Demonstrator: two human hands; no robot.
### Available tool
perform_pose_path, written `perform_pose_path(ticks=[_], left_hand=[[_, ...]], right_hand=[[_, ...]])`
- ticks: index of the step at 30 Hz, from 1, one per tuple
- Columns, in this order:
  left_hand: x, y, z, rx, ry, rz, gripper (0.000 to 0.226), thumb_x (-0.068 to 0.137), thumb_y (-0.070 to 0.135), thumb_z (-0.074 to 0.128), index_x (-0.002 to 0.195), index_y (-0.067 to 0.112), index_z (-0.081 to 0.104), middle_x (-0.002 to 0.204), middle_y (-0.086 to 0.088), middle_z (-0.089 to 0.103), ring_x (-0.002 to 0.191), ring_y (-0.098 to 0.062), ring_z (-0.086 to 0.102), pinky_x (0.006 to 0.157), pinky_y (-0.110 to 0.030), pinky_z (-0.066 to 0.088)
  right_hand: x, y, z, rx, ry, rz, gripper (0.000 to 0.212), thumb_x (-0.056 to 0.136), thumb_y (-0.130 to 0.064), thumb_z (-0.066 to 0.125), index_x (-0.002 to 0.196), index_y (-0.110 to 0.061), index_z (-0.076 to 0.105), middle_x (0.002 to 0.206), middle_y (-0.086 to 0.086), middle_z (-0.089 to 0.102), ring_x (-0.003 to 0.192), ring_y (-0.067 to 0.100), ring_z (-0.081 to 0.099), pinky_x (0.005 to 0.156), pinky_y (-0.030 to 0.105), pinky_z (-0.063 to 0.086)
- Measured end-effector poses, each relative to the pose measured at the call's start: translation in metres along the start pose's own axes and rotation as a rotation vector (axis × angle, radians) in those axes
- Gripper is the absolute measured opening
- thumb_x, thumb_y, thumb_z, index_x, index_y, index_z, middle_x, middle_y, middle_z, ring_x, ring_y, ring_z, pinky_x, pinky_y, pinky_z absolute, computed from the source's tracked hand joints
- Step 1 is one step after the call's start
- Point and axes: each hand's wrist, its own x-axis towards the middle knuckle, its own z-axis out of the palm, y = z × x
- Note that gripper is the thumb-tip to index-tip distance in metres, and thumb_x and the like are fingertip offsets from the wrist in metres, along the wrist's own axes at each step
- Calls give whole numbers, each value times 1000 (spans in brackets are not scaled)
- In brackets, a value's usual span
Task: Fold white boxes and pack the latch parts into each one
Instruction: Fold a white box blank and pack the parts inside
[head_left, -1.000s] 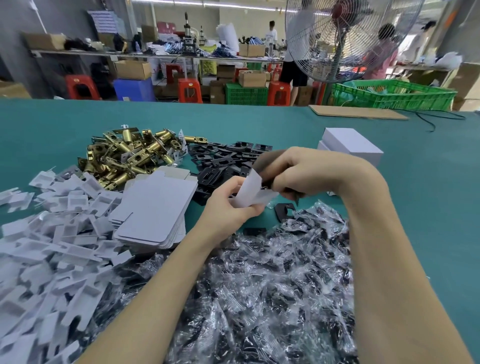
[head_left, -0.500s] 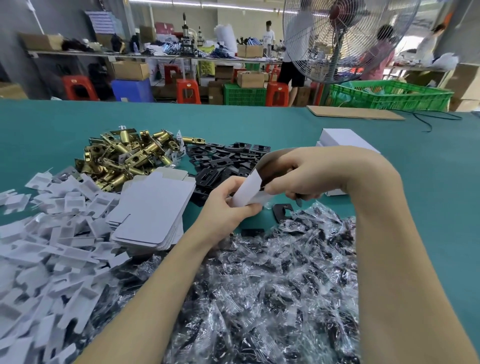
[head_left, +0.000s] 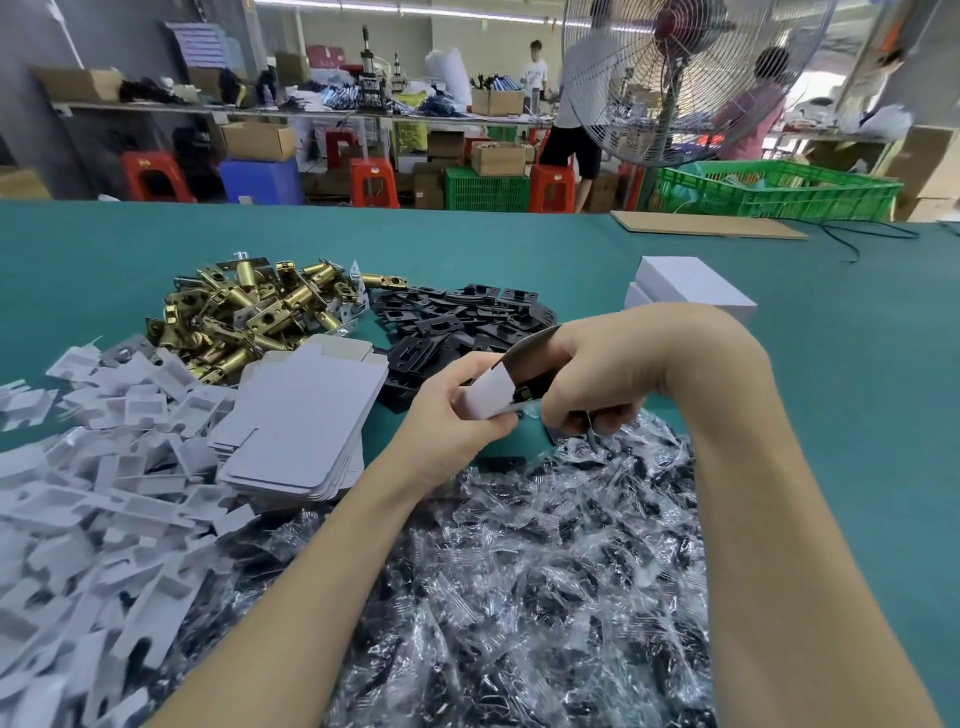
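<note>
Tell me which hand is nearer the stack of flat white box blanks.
Left. The left hand sits just right of the stack of flat box blanks; the right hand is farther right, beyond it.

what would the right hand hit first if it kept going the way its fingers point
The right hand curls down and toward the person, so it would probably meet the pile of clear plastic bags just below its fingertips; depth there is hard to judge.

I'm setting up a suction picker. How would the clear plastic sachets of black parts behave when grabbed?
The heap of clear crinkled plastic sachets looks floppy and glossy, so probably slippery. They overlap loosely, so neighbours may drag along. Each seems light, with only small dark parts inside.
</note>
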Motion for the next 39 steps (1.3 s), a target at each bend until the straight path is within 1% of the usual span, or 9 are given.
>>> perform_pose_path(ticks=[4, 7, 15, 20, 24, 29, 34, 37, 39], left_hand=[[0, 1, 0, -2, 8, -14, 36, 83, -2, 77, 114, 14, 67, 108, -13, 69, 99, -28, 65, 86, -38, 53], [-1, 4, -1, -10, 19, -6, 34, 85, -4, 77, 114, 10, 67, 108, -16, 68, 96, -25, 64, 83, -37, 53], [-2, 6, 0, -21, 10, -5, 35, 86, -3, 75, 118, 9, 67, 115, -20, 68, 109, -39, 61, 93, -47, 54], [-1, 6, 1, -8, 2, -19, 36, 86, -2, 76, 119, 11, 67, 114, -15, 69, 108, -34, 62, 89, -40, 54], [-1, 6, 1, -10, 5, -12, 35, 86, -3, 75, 118, 11, 68, 111, -15, 68, 98, -25, 63, 83, -31, 51], [-2, 7, 1, -44, 10, 1, 39, 84, 6, 77, 121, 12, 67, 115, -17, 69, 109, -38, 61, 91, -44, 55], [-1, 4, 0, -35, 12, 12, 39, 86, -5, 76, 120, 10, 66, 113, -19, 69, 109, -39, 62, 95, -53, 53], [0, 4, 0, -37, 18, 4, 37, 87, -6, 75, 119, 10, 67, 111, -17, 70, 104, -37, 63, 90, -47, 56], [-1, 4, -1, -23, 13, -4, 30, 88, -2, 76, 112, 14, 67, 99, -7, 69, 89, -23, 62, 77, -31, 54]], right_hand=[[3, -1, 2, -25, 3, 99, 33, 93, -5, 56, 126, -3, 62, 71, 8, 57, 34, 11, 43, 40, 11, 30], [3, -5, 0, -46, 30, 132, 15, 89, -11, 62, 104, -11, 65, 73, 9, 58, 44, 17, 43, 42, 15, 30], [-1, -3, -3, -19, 72, 173, 8, 86, -17, 69, 89, -14, 62, 68, 8, 57, 48, 18, 44, 41, 15, 30], [-5, 4, -5, 31, 114, 201, 25, 86, -24, 70, 106, -9, 68, 72, 8, 59, 57, 22, 48, 45, 19, 31], [-4, 7, -6, 47, 150, 202, 39, 87, -23, 70, 124, -12, 63, 71, 8, 58, 46, 17, 46, 43, 16, 32], [-6, 8, -7, 42, 139, 158, 29, 83, -25, 74, 109, -13, 71, 67, 4, 59, 44, 17, 50, 45, 15, 35], [-3, 1, -2, 32, 47, 48, 33, 88, -22, 71, 120, -12, 69, 80, 7, 65, 57, 18, 53, 58, 24, 42], [-8, 6, -7, 58, 25, -31, 26, 91, -23, 71, 116, -16, 71, 75, 3, 66, 59, 16, 54, 55, 22, 43], [-16, 13, -11, 147, -1, -96, 17, 92, -21, 71, 108, -25, 75, 66, -1, 65, 54, 12, 54, 48, 19, 42]])
